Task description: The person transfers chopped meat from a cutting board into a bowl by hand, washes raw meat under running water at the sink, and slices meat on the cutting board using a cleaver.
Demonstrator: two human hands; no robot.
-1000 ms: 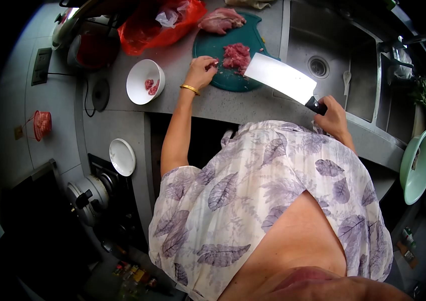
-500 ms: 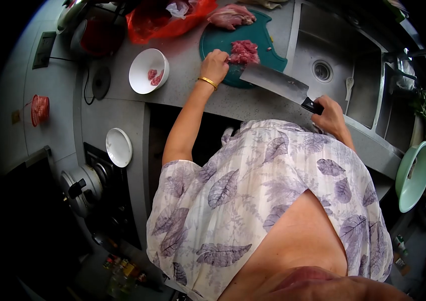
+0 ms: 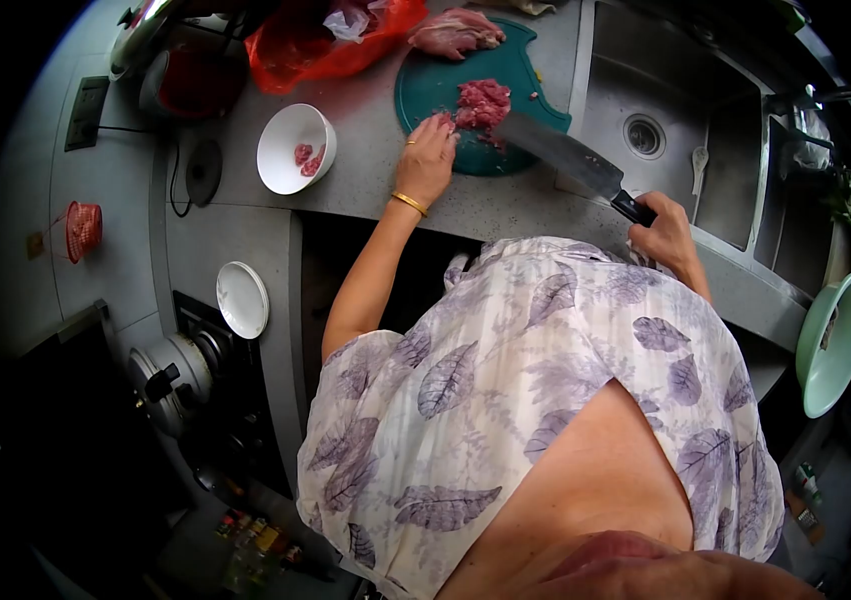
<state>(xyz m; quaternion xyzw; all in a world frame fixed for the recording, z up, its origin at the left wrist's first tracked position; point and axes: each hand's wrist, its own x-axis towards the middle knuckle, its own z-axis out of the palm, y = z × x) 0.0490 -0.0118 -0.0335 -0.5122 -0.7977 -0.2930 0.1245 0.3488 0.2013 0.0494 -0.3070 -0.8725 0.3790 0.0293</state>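
Cleaver: my right hand [image 3: 663, 228] wraps the smooth black handle of the cleaver [image 3: 570, 158]; its broad metal blade is tilted, dull grey and blurred, with the far end over the board, just beside the mince.
Left hand: my left hand [image 3: 428, 155] lies at the board's near left edge, fingers narrow and close together, tips at a small scrap of meat [image 3: 446, 119]; I cannot tell whether they pinch it or only press it.
Chopped meat: the chopped meat [image 3: 483, 103] sits on the board between my fingers and the blade, a moist, ragged pink heap.
Board: the cutting board [image 3: 425, 85] is flat, teal and rounded, with a notched right side.
Uncut meat: a pale pink, glossy slab [image 3: 457, 34] rests at the board's far edge.
Bowl: the white bowl [image 3: 288, 128], round and smooth, stands left of my wrist and holds small meat pieces [image 3: 308, 160].
Bag: a crinkled, thin red plastic bag [image 3: 300, 65] slumps behind the bowl.
Sink: the brushed steel sink [image 3: 635, 60] is right of the board.
Changed since 0.5 s ago: my left fingers, bunched then, now stretch flatter; the blade has turned more edge-on and looks narrower.
Unchanged: my right grip.
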